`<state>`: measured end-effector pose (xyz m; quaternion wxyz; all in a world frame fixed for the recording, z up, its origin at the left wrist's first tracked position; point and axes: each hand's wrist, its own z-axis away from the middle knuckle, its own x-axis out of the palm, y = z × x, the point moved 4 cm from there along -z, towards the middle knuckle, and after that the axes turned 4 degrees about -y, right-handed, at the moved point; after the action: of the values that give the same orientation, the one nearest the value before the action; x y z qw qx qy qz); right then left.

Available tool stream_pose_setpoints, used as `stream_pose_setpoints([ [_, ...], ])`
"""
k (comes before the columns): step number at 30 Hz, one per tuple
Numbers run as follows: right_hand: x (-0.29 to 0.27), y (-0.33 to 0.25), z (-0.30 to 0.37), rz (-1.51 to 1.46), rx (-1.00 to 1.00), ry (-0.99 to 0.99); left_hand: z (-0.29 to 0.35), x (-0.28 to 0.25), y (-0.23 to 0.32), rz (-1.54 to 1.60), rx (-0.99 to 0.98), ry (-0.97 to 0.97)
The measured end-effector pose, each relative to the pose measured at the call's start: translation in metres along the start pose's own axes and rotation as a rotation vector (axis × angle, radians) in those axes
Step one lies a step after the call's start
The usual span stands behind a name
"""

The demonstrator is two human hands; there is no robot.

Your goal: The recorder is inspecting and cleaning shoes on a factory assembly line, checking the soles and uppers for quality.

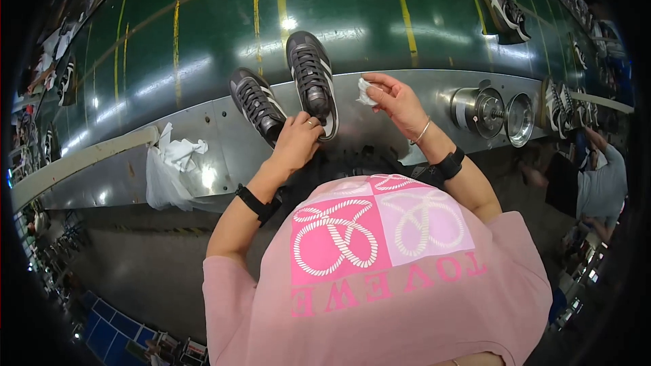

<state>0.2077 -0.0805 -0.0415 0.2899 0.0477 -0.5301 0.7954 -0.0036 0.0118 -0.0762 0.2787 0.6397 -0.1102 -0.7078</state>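
Note:
A pair of dark grey sneakers with black laces and white side stripes stands in front of me, toes pointing away. The right sneaker point(310, 68) reaches over the green belt's near edge. Beside it, the left sneaker point(256, 103) sits slightly tilted outward. My left hand point(297, 141) grips the right sneaker at its heel opening, with the fingertips partly hidden against the collar. In my right hand point(399, 103), a crumpled white cloth or tissue point(367, 92) is pinched between thumb and fingers, raised to the right of the sneakers.
A green belt point(217, 20) with yellow lines runs beyond a metal ledge point(224, 129). White cloths in a plastic bag point(173, 166) hang at the left. A metal pot point(478, 110) with a round lid point(519, 120) stands right. More sneakers point(502, 7) lie farther off. Another person point(602, 183) works at far right.

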Motion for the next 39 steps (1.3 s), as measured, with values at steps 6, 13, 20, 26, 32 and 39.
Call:
stream_pose_setpoints([
  [6, 0.009, -0.012, 0.022, 0.486, -0.210, 0.036, -0.009, -0.068, 0.023, 0.489, 0.063, 0.127],
  [13, 0.045, -0.072, 0.058, 0.897, -0.608, -0.123, 0.013, -0.111, 0.058, 0.937, 0.096, -0.111],
  [20, 0.093, -0.095, 0.079, 1.132, -0.952, -0.412, 0.004, -0.101, 0.068, 1.107, 0.126, -0.106],
  [26, 0.084, -0.094, 0.089, 1.325, -1.022, -0.583, 0.000, -0.107, 0.072, 0.961, 0.127, -0.177],
  [32, 0.103, -0.090, 0.103, 1.451, -1.161, -0.501, -0.010, -0.096, 0.078, 0.851, 0.284, -0.152],
  [39, 0.063, -0.089, 0.094, 1.407, -1.026, -0.497, -0.011, -0.093, 0.069, 1.002, 0.159, -0.271],
])
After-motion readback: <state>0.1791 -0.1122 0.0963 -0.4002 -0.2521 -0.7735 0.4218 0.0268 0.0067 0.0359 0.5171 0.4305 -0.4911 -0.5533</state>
